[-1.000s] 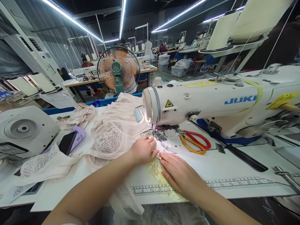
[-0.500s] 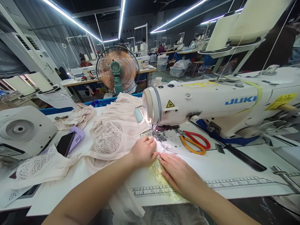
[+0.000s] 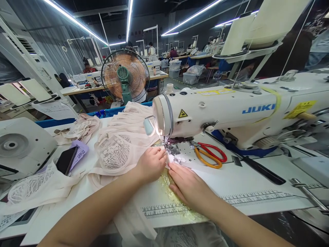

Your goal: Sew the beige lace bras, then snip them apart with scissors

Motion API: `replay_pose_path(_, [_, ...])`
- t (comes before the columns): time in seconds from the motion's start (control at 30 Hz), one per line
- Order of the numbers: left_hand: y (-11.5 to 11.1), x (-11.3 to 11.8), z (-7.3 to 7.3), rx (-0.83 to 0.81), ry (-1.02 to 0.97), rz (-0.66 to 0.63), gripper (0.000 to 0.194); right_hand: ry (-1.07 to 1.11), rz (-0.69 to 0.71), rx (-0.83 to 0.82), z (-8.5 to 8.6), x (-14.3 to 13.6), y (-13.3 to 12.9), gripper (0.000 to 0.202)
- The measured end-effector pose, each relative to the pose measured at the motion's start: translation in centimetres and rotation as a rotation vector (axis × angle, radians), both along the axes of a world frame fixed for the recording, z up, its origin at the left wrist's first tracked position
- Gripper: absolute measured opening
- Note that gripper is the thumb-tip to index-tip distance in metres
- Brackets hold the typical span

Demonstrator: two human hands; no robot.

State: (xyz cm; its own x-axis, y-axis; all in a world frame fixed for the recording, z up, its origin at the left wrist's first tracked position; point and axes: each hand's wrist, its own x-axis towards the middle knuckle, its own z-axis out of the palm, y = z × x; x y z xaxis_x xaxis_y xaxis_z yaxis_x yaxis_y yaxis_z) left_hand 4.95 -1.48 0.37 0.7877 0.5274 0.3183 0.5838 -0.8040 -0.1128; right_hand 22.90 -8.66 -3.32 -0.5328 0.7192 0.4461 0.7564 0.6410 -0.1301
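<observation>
Under the lit needle area of the white sewing machine (image 3: pixel 218 109), both hands are on pale fabric. My left hand (image 3: pixel 152 164) has its fingers curled together on the fabric just left of the presser foot. My right hand (image 3: pixel 191 185) lies close in front of the foot, fingers together and reaching forward, its fingertips on the fabric edge. Pale pink lace bras (image 3: pixel 115 151) are heaped beside my left hand, and a strip of fabric hangs over the table's front edge. Scissors with red and orange handles (image 3: pixel 209 156) lie right of the needle.
A printed ruler (image 3: pixel 257 199) runs along the table (image 3: pixel 231 181) front. A black-handled tool (image 3: pixel 264 169) lies right. At left are a dark phone (image 3: pixel 66 160), a purple paper and another machine (image 3: pixel 25 147). Behind stand a fan (image 3: pixel 125 76) and thread cones (image 3: pixel 238 34).
The whole view has shifted slightly, so most things sit further left. Both hands stay beside the needle area, with the left hand's thumb now less visible.
</observation>
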Motion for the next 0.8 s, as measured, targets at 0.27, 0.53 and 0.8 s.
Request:
replay_pose_path(0.27, [-4.0,-0.3,-0.4,-0.012,-0.013,-0.011,0.029,0.040,0.023,0.015,0.1,-0.4,0.0,0.037])
replay_pose_path(0.53, [-2.3,-1.7,0.0,-0.146,0.028,-0.098,0.036,0.056,0.014,-0.004,-0.3,0.0,-0.1,0.032])
replay_pose_path(0.8, [-0.9,-2.1,0.4,-0.183,0.042,-0.146,0.034,0.068,0.019,-0.027,-0.4,0.0,-0.1,0.033])
